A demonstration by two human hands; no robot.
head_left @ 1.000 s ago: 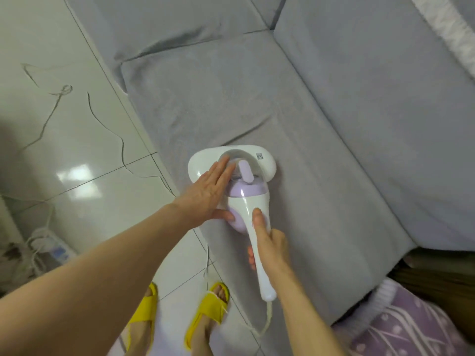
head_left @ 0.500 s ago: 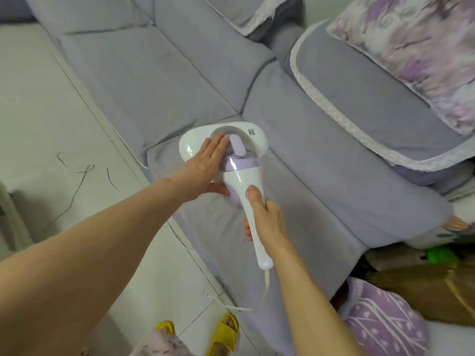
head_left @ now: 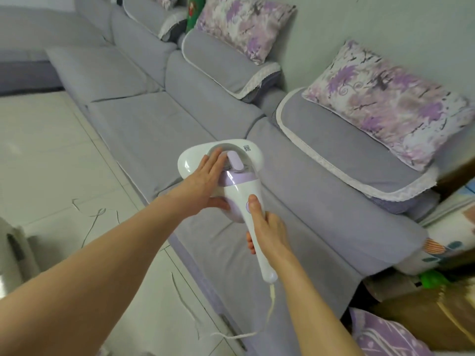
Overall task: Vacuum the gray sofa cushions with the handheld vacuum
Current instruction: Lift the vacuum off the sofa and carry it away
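Note:
A white and lilac handheld vacuum [head_left: 239,183] rests head-down on the near gray seat cushion [head_left: 226,250] of the sofa. My right hand [head_left: 264,227] is wrapped around its white handle, thumb lying by the lilac button. My left hand [head_left: 203,183] lies flat on the left side of the vacuum's head and body, fingers spread. More gray seat cushions [head_left: 144,116] run away to the upper left. The gray back cushions [head_left: 316,181] stand to the right of the vacuum.
The vacuum's white cord [head_left: 270,304] trails off the handle over the sofa's front edge. Purple-patterned pillows [head_left: 388,101] sit on the sofa back against the wall. Pale tiled floor [head_left: 51,155] lies to the left. Boxes and bags [head_left: 411,299] crowd the lower right.
The view has tilted up, bringing the sofa back, pillows and wall into sight. Both hands keep their places on the vacuum, which stays on the seat cushion.

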